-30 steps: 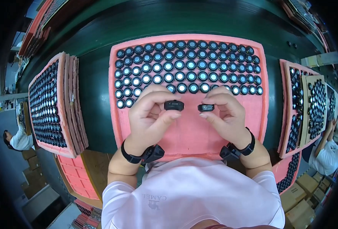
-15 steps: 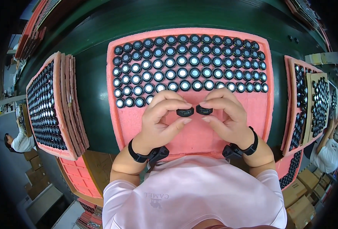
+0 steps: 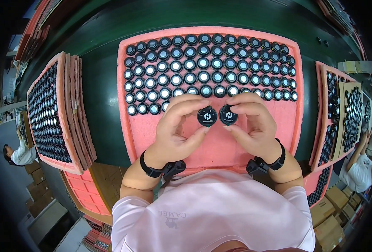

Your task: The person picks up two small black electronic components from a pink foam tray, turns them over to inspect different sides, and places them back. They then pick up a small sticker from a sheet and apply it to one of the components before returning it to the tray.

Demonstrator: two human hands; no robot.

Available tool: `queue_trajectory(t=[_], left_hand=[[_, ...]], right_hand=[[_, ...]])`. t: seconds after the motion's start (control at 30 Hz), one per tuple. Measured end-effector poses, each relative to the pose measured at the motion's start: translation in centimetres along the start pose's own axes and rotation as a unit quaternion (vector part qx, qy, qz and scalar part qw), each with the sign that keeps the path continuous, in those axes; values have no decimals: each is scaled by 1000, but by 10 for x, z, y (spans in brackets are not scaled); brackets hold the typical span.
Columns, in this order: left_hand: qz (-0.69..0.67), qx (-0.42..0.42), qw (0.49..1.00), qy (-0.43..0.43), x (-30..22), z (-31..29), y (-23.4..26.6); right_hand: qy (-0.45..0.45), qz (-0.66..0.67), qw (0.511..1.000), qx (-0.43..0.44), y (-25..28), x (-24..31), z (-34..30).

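Pinching: left hand (image 3: 175,128) clamps left black disc (image 3: 207,116) between thumb and fingers, right hand (image 3: 258,126) likewise right black disc (image 3: 228,115), just beside it, over near part of pink tray (image 3: 143,136).

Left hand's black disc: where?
Head view, near centre: the black disc is pinched in the left hand over the pink tray, left of the disc in the right hand.

Dark green bench (image 3: 104,105), smooth and glossy; at its middle, a wide pink foam tray (image 3: 146,130), lying flat; at left, a stack of pink foam trays (image 3: 74,105), a strip of green between; at right, a further pink tray (image 3: 322,107); at upper right, two small black pieces (image 3: 319,40), near each other.
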State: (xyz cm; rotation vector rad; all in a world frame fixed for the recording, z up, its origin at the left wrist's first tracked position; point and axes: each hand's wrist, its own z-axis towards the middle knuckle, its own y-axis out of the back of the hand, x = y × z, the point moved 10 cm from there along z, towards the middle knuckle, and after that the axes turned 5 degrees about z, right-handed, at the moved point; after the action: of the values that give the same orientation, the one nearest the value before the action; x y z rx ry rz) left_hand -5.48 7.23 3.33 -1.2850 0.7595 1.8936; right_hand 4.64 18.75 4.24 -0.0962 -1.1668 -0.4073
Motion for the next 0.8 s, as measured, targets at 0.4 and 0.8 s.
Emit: queue_trajectory(t=[0.4, 0.8], left_hand=[[24, -4, 1000, -11, -4, 0, 0], [94, 41, 993, -67, -15, 4, -3]], right_hand=[[10, -11, 1000, 5, -2, 1, 0], [25, 12, 999, 16, -5, 4, 2]])
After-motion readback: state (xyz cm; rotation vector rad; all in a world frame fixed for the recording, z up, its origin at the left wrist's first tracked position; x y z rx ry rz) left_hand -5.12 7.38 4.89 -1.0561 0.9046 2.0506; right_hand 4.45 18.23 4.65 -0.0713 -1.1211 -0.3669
